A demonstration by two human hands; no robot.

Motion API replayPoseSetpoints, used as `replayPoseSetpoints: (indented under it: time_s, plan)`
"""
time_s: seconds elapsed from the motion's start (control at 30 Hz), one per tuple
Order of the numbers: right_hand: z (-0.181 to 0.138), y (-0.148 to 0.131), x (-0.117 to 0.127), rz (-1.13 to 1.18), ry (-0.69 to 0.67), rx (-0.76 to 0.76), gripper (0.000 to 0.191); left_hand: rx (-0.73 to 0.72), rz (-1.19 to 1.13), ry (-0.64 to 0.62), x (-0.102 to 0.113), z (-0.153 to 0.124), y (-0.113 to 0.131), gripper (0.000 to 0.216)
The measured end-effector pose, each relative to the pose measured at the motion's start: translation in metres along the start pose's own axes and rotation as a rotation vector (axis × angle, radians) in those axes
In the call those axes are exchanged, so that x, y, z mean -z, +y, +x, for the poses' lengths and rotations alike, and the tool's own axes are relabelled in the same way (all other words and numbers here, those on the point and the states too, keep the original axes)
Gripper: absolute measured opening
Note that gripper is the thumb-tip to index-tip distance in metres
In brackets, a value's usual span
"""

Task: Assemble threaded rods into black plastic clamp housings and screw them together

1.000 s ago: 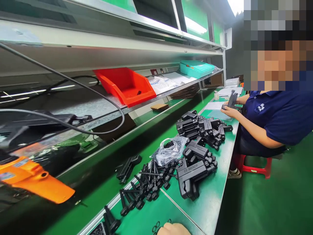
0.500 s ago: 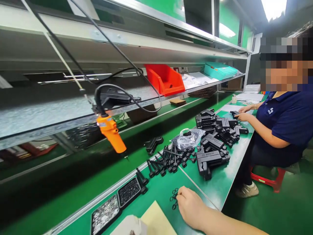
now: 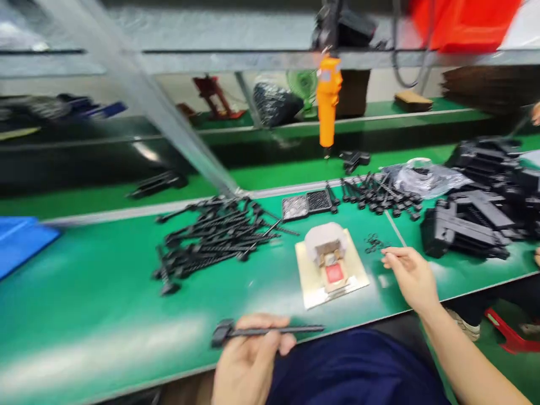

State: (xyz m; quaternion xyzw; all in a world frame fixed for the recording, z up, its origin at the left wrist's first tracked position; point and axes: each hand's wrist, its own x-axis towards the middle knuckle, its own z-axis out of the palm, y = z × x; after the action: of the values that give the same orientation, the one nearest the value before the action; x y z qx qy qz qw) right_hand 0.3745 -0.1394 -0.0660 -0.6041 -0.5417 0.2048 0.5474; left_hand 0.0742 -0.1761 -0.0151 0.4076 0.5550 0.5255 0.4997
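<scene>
My left hand (image 3: pixel 247 357) is closed round a long black rod-like part (image 3: pixel 270 331) and holds it level above the near edge of the green bench. My right hand (image 3: pixel 411 275) hovers over the bench with thumb and forefinger pinched; whether anything small sits between them is blurred. Just beyond its fingertips lies a small cluster of black rings (image 3: pixel 373 243). Between the hands stands a beige fixture block with a red patch (image 3: pixel 331 261). A pile of long black rods (image 3: pixel 211 239) lies further left.
An orange electric screwdriver (image 3: pixel 328 98) hangs over the bench. Two small trays of tiny parts (image 3: pixel 306 203), short black screws (image 3: pixel 379 194), a plastic bag (image 3: pixel 426 177) and black moulded housings (image 3: pixel 468 225) lie to the right. A blue tray (image 3: pixel 19 239) is at far left.
My view has swung left and down, away from the seated co-worker. My left hand with the black rod has come into view; my right hand stays by the black rings.
</scene>
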Motion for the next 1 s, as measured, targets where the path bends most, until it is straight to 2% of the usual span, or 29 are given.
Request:
replayPoseSetpoints:
  time_s: [0.1, 0.2, 0.3, 0.37, 0.43, 0.57, 0.63, 0.77, 1.0]
  plan:
    - [-0.029, -0.027, 0.003, 0.150, -0.150, -0.103, 0.025, 0.011, -0.108, -0.224, -0.008, 0.000, -0.006, 0.036]
    - [-0.050, -0.047, 0.000, 0.299, -0.303, -0.195, 0.024, 0.040, -0.067, -0.470, -0.019, 0.001, -0.008, 0.040]
    - [-0.055, -0.056, -0.006, 0.407, -0.343, -0.235, 0.023, 0.169, -0.069, -0.701, -0.026, -0.001, -0.007, 0.047]
    - [-0.052, -0.060, -0.007, 0.429, -0.321, -0.227, 0.024, 0.230, -0.087, -0.775, -0.027, -0.002, -0.007, 0.049]
    - [-0.049, -0.064, -0.007, 0.446, -0.306, -0.228, 0.021, 0.189, -0.080, -0.735, -0.025, -0.002, -0.010, 0.047]
    - [-0.049, -0.070, -0.009, 0.464, -0.367, -0.232, 0.014, 0.052, -0.163, -0.450, -0.020, -0.001, -0.017, 0.032]
    - [-0.052, -0.070, -0.012, 0.467, -0.392, -0.257, 0.012, 0.005, -0.231, -0.385, -0.018, -0.003, -0.017, 0.019]
    - [-0.054, -0.068, -0.014, 0.470, -0.404, -0.320, 0.013, -0.147, -0.280, -0.384, -0.019, -0.007, -0.011, 0.004]
    - [-0.054, -0.073, -0.014, 0.517, -0.423, -0.318, 0.012, -0.313, -0.190, -0.420, -0.018, -0.005, -0.006, 0.024]
